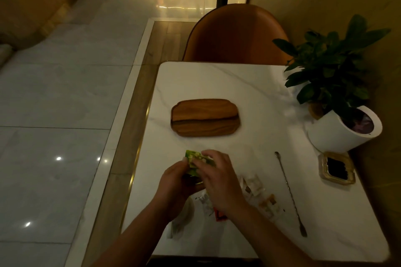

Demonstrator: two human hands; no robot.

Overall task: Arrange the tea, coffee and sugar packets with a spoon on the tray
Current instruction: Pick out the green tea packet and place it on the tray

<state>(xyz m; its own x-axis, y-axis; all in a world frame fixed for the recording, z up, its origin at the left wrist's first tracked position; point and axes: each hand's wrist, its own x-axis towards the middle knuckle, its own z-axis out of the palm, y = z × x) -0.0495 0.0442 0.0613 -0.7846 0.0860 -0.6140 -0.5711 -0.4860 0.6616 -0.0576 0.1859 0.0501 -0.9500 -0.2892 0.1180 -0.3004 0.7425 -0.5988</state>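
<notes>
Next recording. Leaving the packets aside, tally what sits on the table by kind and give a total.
wooden tray: 1
long spoon: 1
potted plant: 1
glass dish: 1
Total: 4
Packets are not counted. The left hand and right hand hold green packets and cover part of the loose ones.

1. The left grip (175, 182) and right grip (219, 178) covered most of the green packets (193, 158); their count was unclear.
2. The right wrist hid most of a red packet (219, 216).
3. Print on the pale packets (252, 184) was unreadable.
</notes>
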